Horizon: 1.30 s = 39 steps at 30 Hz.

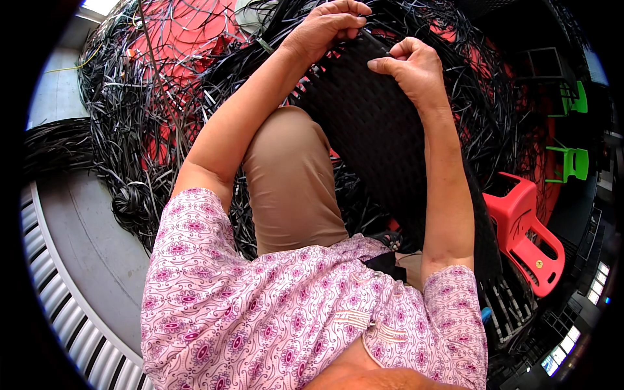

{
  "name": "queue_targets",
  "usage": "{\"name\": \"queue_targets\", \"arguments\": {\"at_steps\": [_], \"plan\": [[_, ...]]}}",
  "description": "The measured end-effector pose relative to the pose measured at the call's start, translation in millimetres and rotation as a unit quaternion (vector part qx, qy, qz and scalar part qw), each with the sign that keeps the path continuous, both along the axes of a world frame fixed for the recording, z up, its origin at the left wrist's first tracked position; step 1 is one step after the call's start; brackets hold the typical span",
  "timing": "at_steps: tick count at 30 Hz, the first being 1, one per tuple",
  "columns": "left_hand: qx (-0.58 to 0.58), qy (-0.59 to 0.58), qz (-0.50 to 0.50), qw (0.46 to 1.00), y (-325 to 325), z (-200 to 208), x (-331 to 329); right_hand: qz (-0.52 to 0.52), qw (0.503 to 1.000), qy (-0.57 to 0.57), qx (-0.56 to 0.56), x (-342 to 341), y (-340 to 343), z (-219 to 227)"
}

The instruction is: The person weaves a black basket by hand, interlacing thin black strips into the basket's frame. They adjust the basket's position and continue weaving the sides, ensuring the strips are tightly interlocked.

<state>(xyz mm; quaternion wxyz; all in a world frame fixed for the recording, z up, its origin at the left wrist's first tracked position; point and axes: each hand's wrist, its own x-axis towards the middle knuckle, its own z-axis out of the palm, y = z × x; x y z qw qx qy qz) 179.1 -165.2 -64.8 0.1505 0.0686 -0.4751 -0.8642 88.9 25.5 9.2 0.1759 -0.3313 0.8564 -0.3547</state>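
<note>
A black woven panel, plaited from flat strips, slants across my lap between my forearms. Loose strip ends fringe its left edge. At the panel's far end my left hand is closed in a pinch, with a thin black strip between thumb and fingers. My right hand is closed too, its fingers curled and its thumb against the panel's upper right edge. What lies in that right pinch is partly hidden by the fingers; dark strip material shows beside it.
Tangled black strips heap around me over a red surface. A red plastic chair lies tipped to the right, with a green chair beyond it. At left are a grey floor and a ribbed metal grille.
</note>
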Motion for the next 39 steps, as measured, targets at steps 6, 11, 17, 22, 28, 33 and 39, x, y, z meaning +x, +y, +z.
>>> {"name": "queue_targets", "arguments": {"at_steps": [6, 11, 17, 22, 28, 33, 39], "plan": [[0.025, -0.017, 0.021, 0.999, 1, -5, -1, 0.001, 0.987, 0.157, -0.039, 21, 4, 2], [0.053, -0.011, 0.025, 0.998, -1, -19, -6, 0.018, 0.967, 0.246, -0.058, 27, 7, -5], [0.013, -0.025, 0.038, 0.999, -9, -23, -5, 0.011, 0.944, 0.321, -0.073, 41, 3, -11], [0.028, -0.036, 0.046, 0.998, -10, -22, -9, -0.015, 0.915, 0.400, -0.054, 56, 16, -10], [-0.020, -0.041, 0.052, 0.998, -13, -21, -12, -0.075, 0.913, 0.398, -0.053, 46, 100, -6], [-0.035, -0.027, 0.066, 0.997, -14, -21, -10, -0.069, 0.942, 0.318, -0.079, 38, 114, -11], [-0.077, 0.001, 0.074, 0.994, -3, -2, -2, -0.068, 0.955, 0.273, -0.093, 34, 108, -8]]}}
